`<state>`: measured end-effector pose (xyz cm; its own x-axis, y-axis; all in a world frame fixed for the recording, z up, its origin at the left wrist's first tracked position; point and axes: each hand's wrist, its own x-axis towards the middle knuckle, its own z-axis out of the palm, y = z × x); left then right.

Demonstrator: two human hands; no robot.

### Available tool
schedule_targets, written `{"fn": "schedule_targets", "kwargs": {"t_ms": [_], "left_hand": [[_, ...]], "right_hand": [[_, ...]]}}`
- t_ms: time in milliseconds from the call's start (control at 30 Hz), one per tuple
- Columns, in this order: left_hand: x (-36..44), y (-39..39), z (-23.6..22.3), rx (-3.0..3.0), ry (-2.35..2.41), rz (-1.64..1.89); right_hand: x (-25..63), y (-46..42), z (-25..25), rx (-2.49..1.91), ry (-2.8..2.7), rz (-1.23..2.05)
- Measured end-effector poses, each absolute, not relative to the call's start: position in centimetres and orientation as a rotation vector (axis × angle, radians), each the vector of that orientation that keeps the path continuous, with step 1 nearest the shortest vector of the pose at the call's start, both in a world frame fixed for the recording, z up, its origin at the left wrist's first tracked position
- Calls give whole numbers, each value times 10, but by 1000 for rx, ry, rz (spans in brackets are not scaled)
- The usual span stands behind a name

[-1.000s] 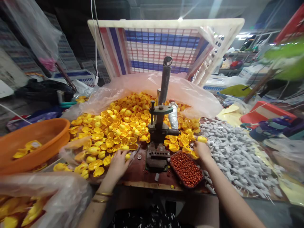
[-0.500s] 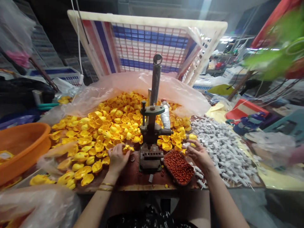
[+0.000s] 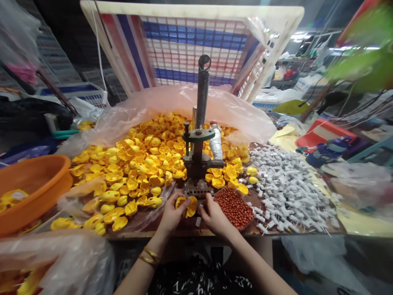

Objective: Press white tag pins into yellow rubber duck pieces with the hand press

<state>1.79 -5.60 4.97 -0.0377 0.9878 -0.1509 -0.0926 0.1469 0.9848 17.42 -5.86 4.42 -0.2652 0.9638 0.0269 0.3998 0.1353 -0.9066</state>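
Note:
In front of the hand press point(image 3: 199, 157), my left hand point(image 3: 172, 214) pinches a yellow plastic shell point(image 3: 191, 207) whose hollow side faces up. My right hand point(image 3: 216, 217) is beside the shell, its thumb and fingers closed; whatever they grip is hidden. Both hands are close to the press's metal base point(image 3: 199, 189). To the right of the base, a shallow tray holds small red-brown beads point(image 3: 235, 208). A large heap of yellow shells point(image 3: 135, 164) spreads behind and left of the press. Small white plastic parts with thin pins point(image 3: 288, 188) are piled on the right.
An orange tub point(image 3: 37, 180) stands at the left edge, with a plastic bag point(image 3: 70, 258) below it. Behind the heap, a tilted white crate point(image 3: 192, 10) rises over pink plastic sheeting point(image 3: 172, 96). A blue bottle point(image 3: 328, 151) and red container point(image 3: 322, 135) sit at right.
My left hand has come right from the heap's edge with a yellow shell. My right hand has moved left from the white parts, so both hands meet before the press.

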Motion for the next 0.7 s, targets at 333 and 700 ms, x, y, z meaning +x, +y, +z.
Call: {"fn": "schedule_targets", "kwargs": {"t_ms": [333,700], "left_hand": [[26,-63,55,1268,1340,1146],[26,-82,38,1346,1432,1370]], "right_hand": [[164,-64,34,-1557,-1916,884],[175,-60,28,-1262,-1088,1466]]}}
